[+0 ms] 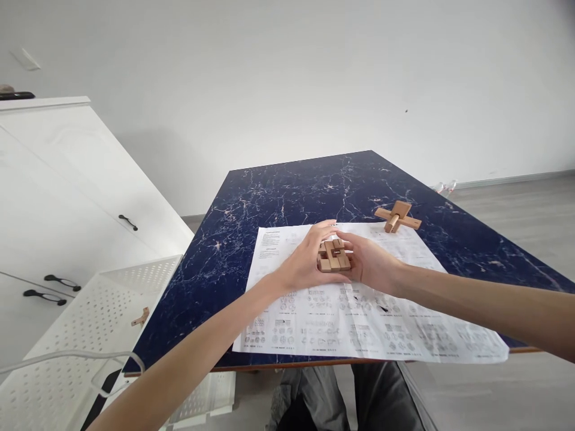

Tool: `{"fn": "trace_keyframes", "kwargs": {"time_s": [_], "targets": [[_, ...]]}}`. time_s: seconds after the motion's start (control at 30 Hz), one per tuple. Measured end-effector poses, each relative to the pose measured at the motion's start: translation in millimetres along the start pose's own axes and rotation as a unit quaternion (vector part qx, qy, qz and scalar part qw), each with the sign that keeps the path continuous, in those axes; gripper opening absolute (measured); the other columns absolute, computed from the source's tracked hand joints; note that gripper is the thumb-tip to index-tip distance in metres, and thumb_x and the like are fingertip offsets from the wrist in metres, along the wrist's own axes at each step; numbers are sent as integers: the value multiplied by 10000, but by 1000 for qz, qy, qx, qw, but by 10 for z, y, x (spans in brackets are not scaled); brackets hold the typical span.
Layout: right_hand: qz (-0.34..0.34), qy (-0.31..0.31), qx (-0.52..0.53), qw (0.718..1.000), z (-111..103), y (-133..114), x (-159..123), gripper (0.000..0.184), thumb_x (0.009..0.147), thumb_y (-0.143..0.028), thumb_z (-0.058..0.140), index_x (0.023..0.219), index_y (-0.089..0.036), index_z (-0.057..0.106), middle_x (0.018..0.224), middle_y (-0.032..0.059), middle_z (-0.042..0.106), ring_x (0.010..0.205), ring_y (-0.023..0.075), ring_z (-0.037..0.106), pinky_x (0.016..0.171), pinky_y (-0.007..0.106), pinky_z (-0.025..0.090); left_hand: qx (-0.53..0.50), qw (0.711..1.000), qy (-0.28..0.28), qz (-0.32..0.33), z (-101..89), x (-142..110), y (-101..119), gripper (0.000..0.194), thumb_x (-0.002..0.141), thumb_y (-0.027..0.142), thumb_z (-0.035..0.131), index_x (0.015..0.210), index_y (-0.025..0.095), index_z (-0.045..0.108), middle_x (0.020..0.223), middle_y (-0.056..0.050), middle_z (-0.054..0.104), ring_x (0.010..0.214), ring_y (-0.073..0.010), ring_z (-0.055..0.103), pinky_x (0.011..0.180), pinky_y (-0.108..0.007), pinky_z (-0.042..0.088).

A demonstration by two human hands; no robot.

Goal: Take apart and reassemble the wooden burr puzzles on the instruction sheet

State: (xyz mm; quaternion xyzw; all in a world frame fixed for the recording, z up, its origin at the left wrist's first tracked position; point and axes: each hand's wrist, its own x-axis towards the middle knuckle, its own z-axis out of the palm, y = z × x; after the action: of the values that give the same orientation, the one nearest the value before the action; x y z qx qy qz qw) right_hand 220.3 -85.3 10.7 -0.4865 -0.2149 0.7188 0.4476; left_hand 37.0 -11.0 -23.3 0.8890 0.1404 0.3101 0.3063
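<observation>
A wooden block puzzle (333,256), made of interlocking light-brown pieces, sits between my two hands over the paper sheet. Curved around its left side and near edge is my left hand (309,257), thumb along the front. My right hand (371,260) closes on the right side, its fingers partly hidden behind the puzzle. The fingertips of both hands come together at the far side. Beneath them lies a large creased instruction sheet (287,335) printed with small diagrams and text.
A cross-shaped wooden puzzle (398,216) stands at the sheet's far right corner on the blue marbled table (287,191). To the left are a white perforated rack (90,323) with a small wooden piece (141,316), a white cable (67,354) and a white cabinet (81,197).
</observation>
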Motion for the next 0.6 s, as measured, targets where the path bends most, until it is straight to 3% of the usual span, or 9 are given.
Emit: {"fn": "trace_keyframes", "kwargs": {"time_s": [0.17,0.3,0.6], "targets": [[-8,7,-12,1000,51,-87,37,324,1091,-435,615,1196,-140,700,1126,191,778,985,289,805,848,389,710,3,998,-15,-54,-163,-67,-2,1072,747,588,961,1606,355,363,1702,-167,391,1591,-429,404,1252,-667,444],[-11,25,-10,1000,46,-120,61,305,1101,-406,597,1240,-150,687,1111,188,779,984,290,802,827,391,717,5,990,-14,-141,-274,-116,3,1043,761,638,931,1597,350,379,1612,-161,539,1507,-430,522,1199,-671,483],[-42,45,-41,997,26,-46,121,227,1092,-356,591,1147,-174,716,1006,137,773,866,243,764,785,338,689,35,989,-41,-141,-243,-157,-73,933,878,543,865,1605,345,314,1580,-180,590,1448,-429,591,1133,-676,519]]}}
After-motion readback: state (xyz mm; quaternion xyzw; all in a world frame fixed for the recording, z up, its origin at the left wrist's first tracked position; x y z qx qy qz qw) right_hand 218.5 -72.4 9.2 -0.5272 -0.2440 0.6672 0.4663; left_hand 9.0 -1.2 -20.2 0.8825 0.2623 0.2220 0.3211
